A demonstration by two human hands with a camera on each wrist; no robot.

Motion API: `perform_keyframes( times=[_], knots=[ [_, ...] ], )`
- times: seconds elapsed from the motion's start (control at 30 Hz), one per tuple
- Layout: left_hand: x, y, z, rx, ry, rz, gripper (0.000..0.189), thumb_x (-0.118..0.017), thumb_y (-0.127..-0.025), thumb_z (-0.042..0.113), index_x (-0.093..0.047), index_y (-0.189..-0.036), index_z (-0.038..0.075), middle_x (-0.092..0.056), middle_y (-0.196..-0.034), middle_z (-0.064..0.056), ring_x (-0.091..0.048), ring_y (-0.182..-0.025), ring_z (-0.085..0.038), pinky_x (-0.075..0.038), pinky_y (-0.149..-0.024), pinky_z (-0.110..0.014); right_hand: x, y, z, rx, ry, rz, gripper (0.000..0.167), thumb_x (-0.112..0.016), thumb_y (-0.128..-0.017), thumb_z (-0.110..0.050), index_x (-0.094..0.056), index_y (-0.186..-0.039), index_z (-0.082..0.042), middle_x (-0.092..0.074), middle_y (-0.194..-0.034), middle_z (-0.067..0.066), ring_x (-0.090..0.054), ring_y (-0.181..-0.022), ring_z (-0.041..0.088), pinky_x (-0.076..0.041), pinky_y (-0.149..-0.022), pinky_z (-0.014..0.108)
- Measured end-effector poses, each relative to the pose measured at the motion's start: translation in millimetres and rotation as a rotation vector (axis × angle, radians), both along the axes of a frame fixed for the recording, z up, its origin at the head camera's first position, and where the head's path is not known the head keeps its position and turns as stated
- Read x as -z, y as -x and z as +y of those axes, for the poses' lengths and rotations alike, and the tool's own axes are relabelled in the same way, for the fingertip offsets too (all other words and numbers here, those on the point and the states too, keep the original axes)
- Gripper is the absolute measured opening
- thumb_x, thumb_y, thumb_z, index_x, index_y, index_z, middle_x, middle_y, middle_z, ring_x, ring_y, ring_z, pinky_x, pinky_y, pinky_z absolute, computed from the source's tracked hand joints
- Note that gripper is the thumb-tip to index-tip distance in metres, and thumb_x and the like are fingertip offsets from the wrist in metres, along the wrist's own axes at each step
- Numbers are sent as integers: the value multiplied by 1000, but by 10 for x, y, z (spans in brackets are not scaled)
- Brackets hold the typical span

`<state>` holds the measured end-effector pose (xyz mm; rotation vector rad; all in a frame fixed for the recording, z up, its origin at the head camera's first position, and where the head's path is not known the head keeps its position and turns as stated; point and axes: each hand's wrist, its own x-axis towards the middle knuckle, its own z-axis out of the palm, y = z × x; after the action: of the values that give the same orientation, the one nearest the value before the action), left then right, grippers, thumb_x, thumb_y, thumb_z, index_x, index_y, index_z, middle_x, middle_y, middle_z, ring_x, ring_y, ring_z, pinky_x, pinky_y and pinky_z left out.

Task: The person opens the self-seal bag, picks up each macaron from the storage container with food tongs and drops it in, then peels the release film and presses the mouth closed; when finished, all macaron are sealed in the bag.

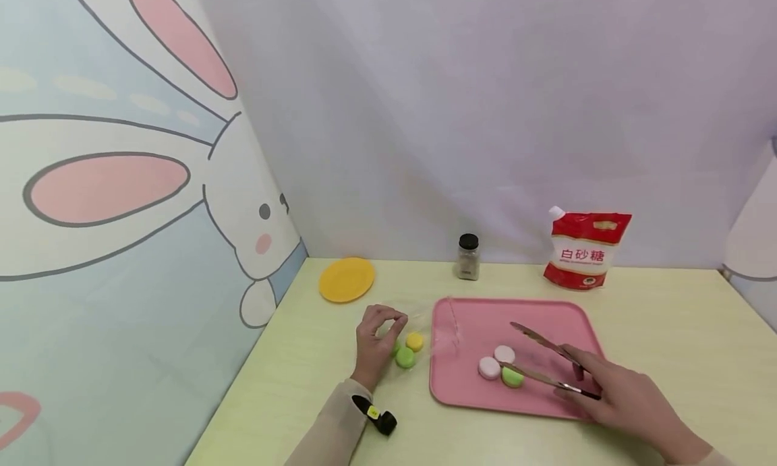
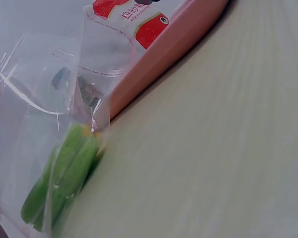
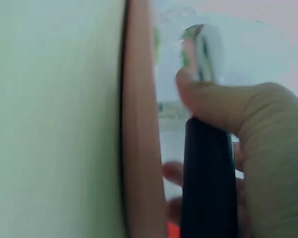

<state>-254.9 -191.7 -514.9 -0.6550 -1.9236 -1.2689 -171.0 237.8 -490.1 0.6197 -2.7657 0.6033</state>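
My left hand [image 1: 371, 344] pinches the edge of a clear plastic bag [image 2: 35, 94] left of the pink tray [image 1: 473, 317]. Inside the bag sit green macarons [image 1: 405, 358] and a yellow macaron [image 1: 415, 341]; the left wrist view shows the green ones tilted on edge. In my right hand [image 1: 634, 395] is a pair of metal tongs [image 1: 546, 344] with a black handle [image 3: 208, 178], its arms spread apart. One arm passes over a green macaron [image 1: 512, 381] on the tray. Two pale pink macarons [image 1: 489, 368] lie beside it. Whether that arm touches the macaron, I cannot tell.
Behind the bag lies a yellow plate [image 1: 347, 280]. A small jar [image 1: 468, 258] with a black lid stands near the back wall. The red and white sugar pouch [image 1: 585, 251] stands upright behind the tray's right side. A rabbit-patterned wall [image 1: 243, 203] bounds the table's left.
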Motion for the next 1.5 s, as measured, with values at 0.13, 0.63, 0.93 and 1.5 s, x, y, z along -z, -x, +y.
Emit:
perform_keyframes(
  times=[0.13, 0.63, 0.93, 1.5],
  knots=[
    [-7, 5, -25, -6, 9, 0, 14, -77, -89, 6, -76, -95, 18, -67, -93, 4, -58, -93, -18, -48, -83, -30, 104, -75, 4, 8, 5, 87, 77, -84, -71, -60, -58, -139, -34, -45, -81, -23, -33, -56, -6, -28, -51, 22],
    [-62, 48, -49, 3, -3, -5, 13, -77, -88, 5, -76, -95, 16, -68, -94, 1, -58, -94, -20, -46, -87, -32, 77, -86, -241, 119, -135, 84, 88, -76, -69, -74, -55, -143, -32, -45, -81, -15, -31, -53, 1, -29, -47, 27],
    [-36, 58, -20, 3, 1, -34, 10, -76, -91, 11, -76, -96, 19, -67, -95, 3, -58, -95, -19, -46, -85, -32, 27, -112, -277, 290, -102, -40, 93, -77, -73, -69, -50, -143, -15, -62, -101, 11, -54, -68, 22, -37, -44, 33],
    [0, 45, -12, 9, 9, -18, 10, -76, -90, 9, -75, -96, 16, -67, -94, 2, -59, -93, -19, -47, -85, -31, -4, -146, -224, 274, -92, -92, 92, -69, -73, -79, -54, -138, -14, -58, -87, 1, -52, -64, 17, -37, -48, 34]
  ],
)
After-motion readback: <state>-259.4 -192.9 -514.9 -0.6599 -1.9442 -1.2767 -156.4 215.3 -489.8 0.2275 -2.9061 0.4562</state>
